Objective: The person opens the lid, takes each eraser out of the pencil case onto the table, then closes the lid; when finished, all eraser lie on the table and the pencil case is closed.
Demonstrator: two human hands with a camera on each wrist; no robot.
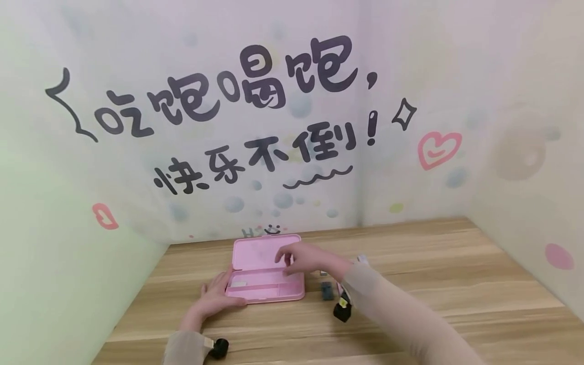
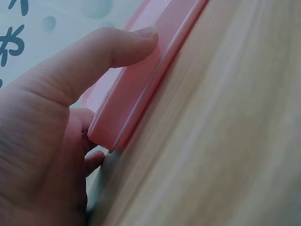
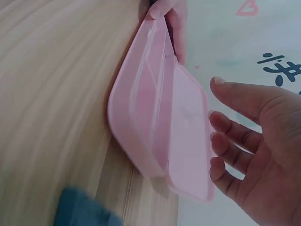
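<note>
A pink pencil case lies on the table with its lid raised at the back. Inside its left part sits a small white block. My left hand holds the case by its left end; the left wrist view shows the thumb pressed on the front wall and other fingers round the end. Over the right side of the case hovers my right hand, its fingers loosely bent. In the right wrist view nothing lies between that hand's thumb and fingers.
Right of the case, a dark blue-grey block lies on the wooden table. A small whitish thing shows behind the right forearm. Printed wall sheeting rises along the table's back edge.
</note>
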